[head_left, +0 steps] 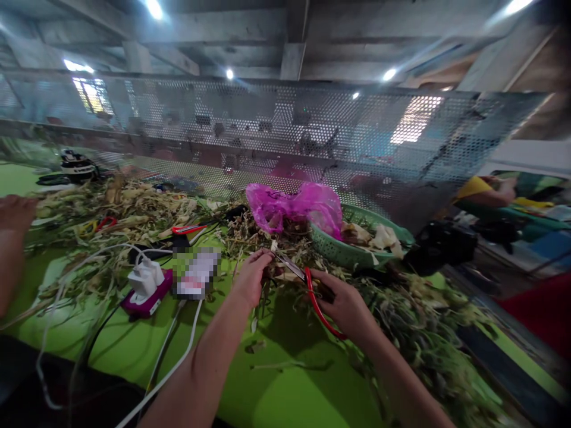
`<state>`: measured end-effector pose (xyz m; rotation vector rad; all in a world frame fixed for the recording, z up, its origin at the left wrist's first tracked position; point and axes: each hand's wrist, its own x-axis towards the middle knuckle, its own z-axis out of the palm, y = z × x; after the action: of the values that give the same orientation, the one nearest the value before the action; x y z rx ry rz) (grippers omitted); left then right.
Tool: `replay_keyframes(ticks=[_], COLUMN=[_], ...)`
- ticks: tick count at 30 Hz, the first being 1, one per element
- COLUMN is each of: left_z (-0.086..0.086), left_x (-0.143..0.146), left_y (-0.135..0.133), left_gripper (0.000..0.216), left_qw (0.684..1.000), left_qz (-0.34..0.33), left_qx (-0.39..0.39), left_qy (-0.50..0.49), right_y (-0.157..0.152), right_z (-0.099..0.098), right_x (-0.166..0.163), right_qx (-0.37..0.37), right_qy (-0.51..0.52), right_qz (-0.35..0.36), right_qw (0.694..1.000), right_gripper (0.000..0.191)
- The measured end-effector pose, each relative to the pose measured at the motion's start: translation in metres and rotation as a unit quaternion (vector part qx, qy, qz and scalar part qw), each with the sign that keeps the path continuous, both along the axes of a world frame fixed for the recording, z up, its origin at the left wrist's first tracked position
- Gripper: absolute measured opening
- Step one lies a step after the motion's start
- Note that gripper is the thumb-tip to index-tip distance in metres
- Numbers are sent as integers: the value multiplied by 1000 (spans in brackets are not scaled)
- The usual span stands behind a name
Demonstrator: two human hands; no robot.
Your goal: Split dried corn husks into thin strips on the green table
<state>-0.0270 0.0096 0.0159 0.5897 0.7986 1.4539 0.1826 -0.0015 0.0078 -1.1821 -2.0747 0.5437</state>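
Observation:
My right hand (345, 303) is closed round red-handled scissors (307, 285), whose blades point up and left toward my left hand. My left hand (252, 276) pinches a thin dried plant stem (267, 279) right at the blade tips. Both hands hover over a green table (289, 380) just in front of a heap of dried stems and husks (259, 238). What exactly lies between the blades is too small to make out.
A green plastic basket (343, 249) with husks stands behind my hands, a pink plastic bag (297, 208) beside it. White chargers on a purple power strip (145, 285) with cables lie at left. More red scissors (190, 229) rest in the pile. Another person's arm (11, 238) shows at far left. A perforated metal screen (285, 131) closes the back.

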Motion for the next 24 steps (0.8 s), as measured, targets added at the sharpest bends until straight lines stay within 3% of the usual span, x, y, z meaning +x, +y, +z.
replay_keyframes(ticks=[18,24], left_z=[-1,-2], left_x=[4,2], left_y=[-2,0], left_gripper=[27,25], left_qw=[999,999], left_qz=[-19,-21], left_qx=[8,17], left_qy=[30,44], right_y=[-9,-8], right_z=[13,8], right_x=[-5,-4], right_qx=[4,3], right_qy=[-74,-80], right_qz=[-31,-24], right_qw=[997,997], right_gripper=[42,41])
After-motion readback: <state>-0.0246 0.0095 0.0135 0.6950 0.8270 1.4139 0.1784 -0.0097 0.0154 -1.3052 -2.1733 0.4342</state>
